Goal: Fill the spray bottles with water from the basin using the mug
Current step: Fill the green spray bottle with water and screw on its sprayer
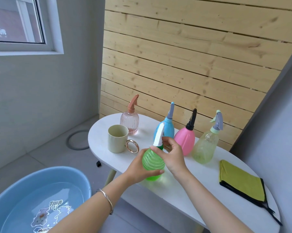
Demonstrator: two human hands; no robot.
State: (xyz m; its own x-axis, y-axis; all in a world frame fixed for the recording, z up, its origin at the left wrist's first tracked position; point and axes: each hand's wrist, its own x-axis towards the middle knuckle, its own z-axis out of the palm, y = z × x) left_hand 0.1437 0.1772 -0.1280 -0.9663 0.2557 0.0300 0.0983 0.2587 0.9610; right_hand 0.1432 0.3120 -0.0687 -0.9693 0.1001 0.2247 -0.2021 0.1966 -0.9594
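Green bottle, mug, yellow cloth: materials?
Green bottle: translucent ribbed plastic, glossy; light passes through the body. Mug: matte cream, plastic or ceramic, can't tell which; its ring handle looks like polished rose-gold metal or plating, since it reflects. Yellow cloth: soft fabric, probably microfibre, with black edge binding; folded flat, no shine.

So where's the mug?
In the head view, the mug stands on the left end of the table, just in front of the clear pink bottle.

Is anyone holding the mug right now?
No, the mug stands untouched on the table, while the left hand and right hand grip the green spray bottle.
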